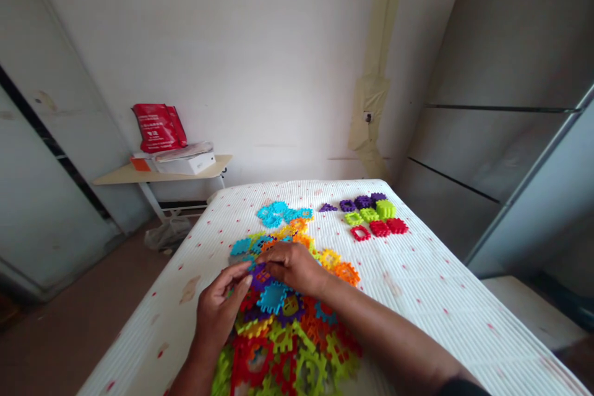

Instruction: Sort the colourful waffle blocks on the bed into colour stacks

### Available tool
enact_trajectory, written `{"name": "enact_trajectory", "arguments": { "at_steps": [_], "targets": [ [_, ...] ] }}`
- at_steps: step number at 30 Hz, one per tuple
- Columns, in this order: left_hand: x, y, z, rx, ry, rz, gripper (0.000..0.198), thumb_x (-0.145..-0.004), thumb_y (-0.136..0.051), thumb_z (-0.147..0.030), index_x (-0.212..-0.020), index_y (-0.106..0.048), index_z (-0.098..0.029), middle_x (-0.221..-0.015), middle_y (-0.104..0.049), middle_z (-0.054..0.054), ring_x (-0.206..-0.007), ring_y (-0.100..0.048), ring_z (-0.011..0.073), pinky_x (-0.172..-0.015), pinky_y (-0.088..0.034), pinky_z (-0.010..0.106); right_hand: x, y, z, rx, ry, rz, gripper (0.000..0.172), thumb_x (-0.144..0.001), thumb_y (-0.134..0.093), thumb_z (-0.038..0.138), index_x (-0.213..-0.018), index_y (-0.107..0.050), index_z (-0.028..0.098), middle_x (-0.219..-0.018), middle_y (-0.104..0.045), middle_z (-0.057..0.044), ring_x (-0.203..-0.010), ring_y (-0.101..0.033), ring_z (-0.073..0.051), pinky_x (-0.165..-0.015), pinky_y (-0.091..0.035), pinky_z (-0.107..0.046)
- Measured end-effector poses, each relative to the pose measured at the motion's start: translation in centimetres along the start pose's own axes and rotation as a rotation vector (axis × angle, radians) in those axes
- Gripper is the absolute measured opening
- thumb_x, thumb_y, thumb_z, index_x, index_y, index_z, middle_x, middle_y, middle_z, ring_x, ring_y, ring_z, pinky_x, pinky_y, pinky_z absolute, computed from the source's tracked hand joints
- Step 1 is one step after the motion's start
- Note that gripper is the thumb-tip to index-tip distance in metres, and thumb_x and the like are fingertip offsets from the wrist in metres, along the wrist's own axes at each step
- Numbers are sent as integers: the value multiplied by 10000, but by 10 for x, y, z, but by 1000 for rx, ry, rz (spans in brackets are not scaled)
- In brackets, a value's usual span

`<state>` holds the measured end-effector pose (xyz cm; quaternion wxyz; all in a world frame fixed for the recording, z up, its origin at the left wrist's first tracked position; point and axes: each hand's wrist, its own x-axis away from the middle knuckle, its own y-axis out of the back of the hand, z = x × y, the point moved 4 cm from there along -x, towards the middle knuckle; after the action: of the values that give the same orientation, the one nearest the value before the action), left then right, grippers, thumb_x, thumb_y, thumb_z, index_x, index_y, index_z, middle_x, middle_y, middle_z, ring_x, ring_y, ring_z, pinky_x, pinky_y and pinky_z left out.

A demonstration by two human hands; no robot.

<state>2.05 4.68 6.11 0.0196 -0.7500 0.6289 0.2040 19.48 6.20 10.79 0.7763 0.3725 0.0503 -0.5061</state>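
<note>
A purple interlocking plastic tile (260, 276) with notched edges is between my two hands over a heap of such tiles. My right hand (293, 267) pinches its upper right side. From the left, my left hand (223, 298) has its thumb and curled fingertips at the tile's edge. Just below lies a light blue tile (273, 298). Red, green, orange, yellow and purple pieces spread around it, among them a red frame (250, 356) near the front. My right forearm hides part of the heap.
Light blue tiles (273, 213) lie beyond the heap. At the back right are purple tiles (362, 202), green tiles (384, 208) and red tiles (379, 229), partly stacked. A side table (120, 175) with a red bag (158, 128) stands by the wall. A fridge (492, 130) is at right.
</note>
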Motion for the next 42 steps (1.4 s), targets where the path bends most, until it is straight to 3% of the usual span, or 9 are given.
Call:
{"name": "enact_trajectory", "arguments": {
  "at_steps": [6, 10, 13, 16, 22, 36, 39, 42],
  "targets": [
    [-2, 0, 7, 104, 123, -12, 294, -594, -717, -402, -759, -650, -169, -688, -672, 20, -657, -617, 176, -648, -496, 266, 1, 1, 2, 206, 28, -147, 249, -811, -518, 146, -1045, -587, 193, -883, -636, -27, -807, -594, -131, -737, -467, -237],
    [-3, 0, 15, 315, 189, -64, 269, -608, -733, -341, -762, -585, -178, -620, -637, -20, -596, -593, 132, -606, -465, 219, 1, 5, 7, 315, 115, -205, 206, -834, -535, 232, -1029, -569, 177, -972, -609, -75, -934, -565, -166, -829, -464, -285],
    [-3, -1, 19, 430, 196, -74, 258, -625, -728, -321, -762, -563, -177, -606, -621, -30, -585, -576, 115, -613, -450, 213, 2, 3, 12, 372, 188, -171, 307, -820, -569, 299, -1099, -544, 173, -1078, -581, -108, -1055, -516, -200, -907, -442, -332],
    [-2, -1, 20, 477, 192, -55, 251, -634, -726, -310, -756, -556, -172, -609, -606, -35, -582, -552, 104, -603, -427, 206, 4, -2, 12, 405, 157, -141, 444, -795, -603, 344, -1184, -501, 154, -1142, -552, -131, -1085, -500, -222, -929, -436, -361],
    [0, -4, 19, 432, 165, -25, 232, -656, -721, -300, -746, -553, -167, -623, -569, -45, -578, -474, 81, -576, -371, 185, 6, -13, 7, 423, 11, -139, 477, -787, -606, 343, -1202, -495, 137, -1111, -558, -138, -1038, -526, -232, -887, -463, -370],
    [3, -8, 10, 398, 115, 37, 183, -723, -658, -329, -712, -584, -162, -626, -536, -34, -612, -468, 99, -601, -383, 201, 7, -25, 4, 343, 10, -182, 562, -718, -650, 259, -1247, -484, 167, -1139, -548, -120, -1082, -494, -233, -937, -426, -391],
    [3, -6, 8, 338, 105, 46, 193, -723, -652, -348, -732, -620, -158, -663, -586, -9, -660, -528, 129, -648, -423, 224, 6, -19, 5, 325, -21, -186, 547, -721, -641, 247, -1241, -494, 166, -1135, -557, -119, -1074, -504, -223, -926, -429, -379],
    [2, -1, 8, 288, 121, 22, 242, -714, -650, -381, -792, -653, -152, -751, -653, 35, -761, -590, 183, -744, -463, 281, 0, 6, 1, 377, -38, -218, 495, -726, -646, 249, -1198, -534, 152, -1114, -574, -119, -1056, -518, -210, -907, -435, -341]
  ]
}}
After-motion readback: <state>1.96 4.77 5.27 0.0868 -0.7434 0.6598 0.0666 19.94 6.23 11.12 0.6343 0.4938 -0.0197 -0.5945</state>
